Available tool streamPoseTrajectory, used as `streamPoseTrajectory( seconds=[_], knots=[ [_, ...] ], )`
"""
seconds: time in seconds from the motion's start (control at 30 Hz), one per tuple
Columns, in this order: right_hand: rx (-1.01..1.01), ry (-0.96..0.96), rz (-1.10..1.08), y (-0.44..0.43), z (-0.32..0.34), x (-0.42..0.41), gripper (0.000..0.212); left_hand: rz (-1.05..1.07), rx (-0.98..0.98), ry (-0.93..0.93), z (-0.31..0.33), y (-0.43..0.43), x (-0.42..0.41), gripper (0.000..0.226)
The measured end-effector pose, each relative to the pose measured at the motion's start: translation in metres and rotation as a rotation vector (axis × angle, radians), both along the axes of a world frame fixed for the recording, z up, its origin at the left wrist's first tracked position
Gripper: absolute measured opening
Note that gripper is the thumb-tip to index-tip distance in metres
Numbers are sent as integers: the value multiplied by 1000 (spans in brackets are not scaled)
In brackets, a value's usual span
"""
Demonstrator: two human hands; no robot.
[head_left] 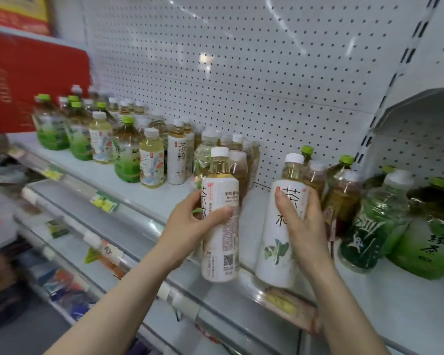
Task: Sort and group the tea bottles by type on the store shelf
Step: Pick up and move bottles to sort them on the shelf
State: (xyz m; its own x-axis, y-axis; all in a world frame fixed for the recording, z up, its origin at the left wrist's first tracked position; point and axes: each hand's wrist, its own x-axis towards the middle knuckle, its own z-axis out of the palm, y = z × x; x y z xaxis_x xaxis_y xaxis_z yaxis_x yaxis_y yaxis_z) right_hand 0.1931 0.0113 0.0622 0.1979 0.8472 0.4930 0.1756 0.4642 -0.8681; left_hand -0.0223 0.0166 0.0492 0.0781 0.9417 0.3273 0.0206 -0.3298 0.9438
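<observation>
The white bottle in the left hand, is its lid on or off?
On. The white bottle gripped by the left hand has a white lid sitting on its neck.

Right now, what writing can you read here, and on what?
"茶粹": standing white bottle.
"绿茶": big green bottle, far right.
"茶": right-hand bottle; fingers partly cover the rest.
Left-hand bottle small print and price tags: too blurred.

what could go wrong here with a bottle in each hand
The left hand grips the left white-label bottle out past the shelf front edge; a slip would likely drop it onto lower shelves. The right hand holds the right white-label bottle tilted, close to crowded amber bottles; swinging it might topple them.
</observation>
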Motion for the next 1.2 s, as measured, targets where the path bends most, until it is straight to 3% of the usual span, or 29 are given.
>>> streamPoseTrajectory(
  seconds=[0.67, 1.1, 1.2],
  knots=[
    [-59, 13, 35, 66, -19, -302, 53, -14, -46, 44, -24, 67, -315, 55],
    [22, -160, 18, 199, -3, -440, 57, 80, -11, 16, -28, 182, -454, 60],
    [60, -206, 12, 239, 13, -464, 63, 103, 25, 49, -15, 221, -476, 52]
  ],
)
